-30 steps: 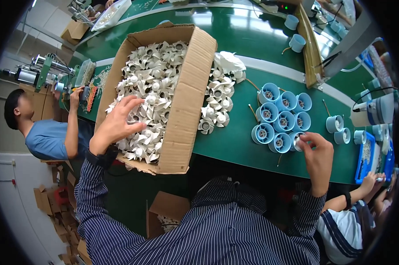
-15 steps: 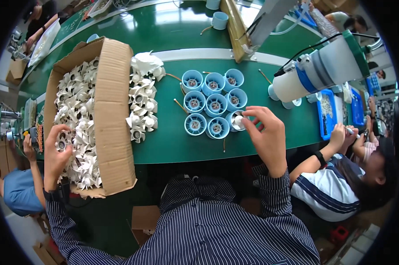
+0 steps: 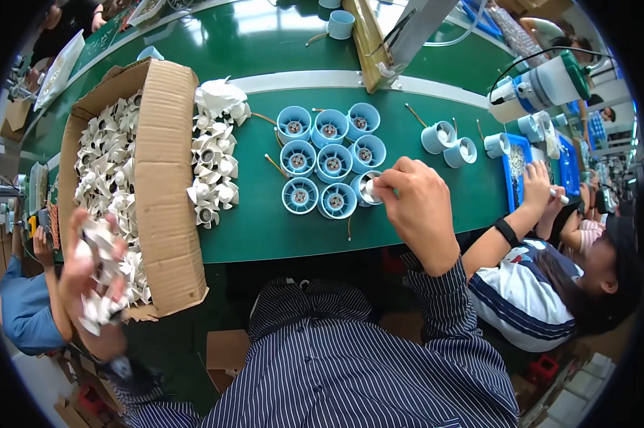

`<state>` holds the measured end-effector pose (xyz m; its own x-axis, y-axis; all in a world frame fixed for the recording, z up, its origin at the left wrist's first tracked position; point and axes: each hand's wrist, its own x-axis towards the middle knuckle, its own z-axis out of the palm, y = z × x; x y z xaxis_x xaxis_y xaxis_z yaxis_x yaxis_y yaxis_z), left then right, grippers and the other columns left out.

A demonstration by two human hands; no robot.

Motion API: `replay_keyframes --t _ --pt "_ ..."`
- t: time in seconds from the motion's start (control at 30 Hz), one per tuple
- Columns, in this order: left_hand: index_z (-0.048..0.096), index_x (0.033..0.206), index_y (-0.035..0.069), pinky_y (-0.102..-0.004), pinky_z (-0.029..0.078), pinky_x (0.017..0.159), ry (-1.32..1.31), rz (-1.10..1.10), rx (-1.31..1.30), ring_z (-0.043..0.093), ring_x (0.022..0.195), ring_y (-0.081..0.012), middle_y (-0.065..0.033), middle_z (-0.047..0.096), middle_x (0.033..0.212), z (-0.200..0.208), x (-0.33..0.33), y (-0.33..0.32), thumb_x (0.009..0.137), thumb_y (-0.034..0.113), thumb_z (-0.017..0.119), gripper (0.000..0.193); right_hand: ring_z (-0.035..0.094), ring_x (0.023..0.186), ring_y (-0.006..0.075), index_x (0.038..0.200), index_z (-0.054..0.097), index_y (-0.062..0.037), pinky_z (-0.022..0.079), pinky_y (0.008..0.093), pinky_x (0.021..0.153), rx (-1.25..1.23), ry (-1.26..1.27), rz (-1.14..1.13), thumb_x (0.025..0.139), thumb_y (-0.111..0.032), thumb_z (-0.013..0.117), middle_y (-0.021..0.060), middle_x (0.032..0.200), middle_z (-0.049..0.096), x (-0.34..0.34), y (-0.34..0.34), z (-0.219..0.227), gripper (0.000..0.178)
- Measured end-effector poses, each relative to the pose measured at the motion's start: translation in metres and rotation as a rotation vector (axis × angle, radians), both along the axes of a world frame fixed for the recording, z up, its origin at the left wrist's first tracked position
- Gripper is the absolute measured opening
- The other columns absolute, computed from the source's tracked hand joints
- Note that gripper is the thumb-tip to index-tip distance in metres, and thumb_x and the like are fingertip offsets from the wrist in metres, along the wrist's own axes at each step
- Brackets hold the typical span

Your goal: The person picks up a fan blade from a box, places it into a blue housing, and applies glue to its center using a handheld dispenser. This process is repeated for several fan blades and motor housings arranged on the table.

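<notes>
My right hand [image 3: 418, 207] is closed in a pinch at the mouth of the near right blue fan housing [image 3: 360, 194]. Under its fingertips a white fan wheel [image 3: 368, 185] shows inside that housing, partly hidden by the fingers. Smeared by motion, my left hand [image 3: 76, 274] is at the near left of the cardboard box [image 3: 169, 192], with several white bladed fan wheels [image 3: 102, 267] in its grasp. More blue housings [image 3: 333, 162] stand in close rows on the green bench, open side up, with spokes and a centre part visible inside.
White fan wheels [image 3: 111, 164] fill the box; others [image 3: 215, 164] lie along its right side below a crumpled white bag [image 3: 221, 100]. Blue housings holding white wheels [image 3: 460, 152] stand farther right. A white cylindrical device [image 3: 539, 89] hangs beyond, and a co-worker [image 3: 522, 285] sits at my right.
My left hand has come away from the heap in the box with fan wheels in it. My right fingers have closed further over the housing. The white device has moved right, uncovering blue housings.
</notes>
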<state>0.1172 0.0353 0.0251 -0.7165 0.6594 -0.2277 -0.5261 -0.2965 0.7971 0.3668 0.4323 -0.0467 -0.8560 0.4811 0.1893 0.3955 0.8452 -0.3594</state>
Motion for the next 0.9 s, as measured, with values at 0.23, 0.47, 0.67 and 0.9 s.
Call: replay_keyframes --t 0.23,0.47,0.67,0.9 --pt "0.051 0.140 0.003 -0.0366 0.068 0.058 -0.726 -0.442 -0.069 0.071 0.101 -0.0335 -0.0280 0.060 0.129 -0.097 0.168 0.121 0.088 0.002 0.064 0.053 0.065 0.082 0.0302 0.082 0.073 -0.0072 0.051 0.0427 0.076 0.097 -0.062 -0.016 0.085 -0.011 0.078 0.0075 0.086 0.065 -0.005 -0.008 -0.006 0.007" --pt "0.050 0.146 0.002 -0.0382 0.069 0.068 -0.905 -0.588 -0.174 0.073 0.104 -0.0294 -0.0212 0.062 0.130 -0.149 0.212 0.114 0.097 0.006 0.062 0.051 0.065 0.084 0.0269 0.081 0.069 -0.0071 0.049 0.0426 0.074 0.127 -0.044 0.077 0.084 -0.007 0.074 0.0072 0.084 0.064 -0.005 0.000 -0.002 0.005" --pt "0.052 0.144 0.002 -0.0397 0.071 0.069 -0.940 -0.706 -0.107 0.072 0.110 -0.0323 -0.0218 0.061 0.133 -0.156 0.214 0.107 0.098 0.008 0.062 0.048 0.066 0.085 0.0281 0.082 0.066 -0.0051 0.051 0.0425 0.075 0.192 -0.101 0.121 0.082 -0.001 0.069 0.0084 0.081 0.063 -0.010 -0.005 -0.002 0.005" --pt "0.054 0.141 0.002 -0.0387 0.070 0.065 -0.730 -0.661 -0.004 0.072 0.108 -0.0317 -0.0230 0.062 0.131 -0.147 0.191 0.125 0.095 0.008 0.065 0.048 0.067 0.084 0.0326 0.081 0.063 -0.0028 0.052 0.0450 0.074 0.195 -0.092 0.128 0.080 0.003 0.065 0.0122 0.081 0.063 -0.013 -0.008 -0.010 0.006"
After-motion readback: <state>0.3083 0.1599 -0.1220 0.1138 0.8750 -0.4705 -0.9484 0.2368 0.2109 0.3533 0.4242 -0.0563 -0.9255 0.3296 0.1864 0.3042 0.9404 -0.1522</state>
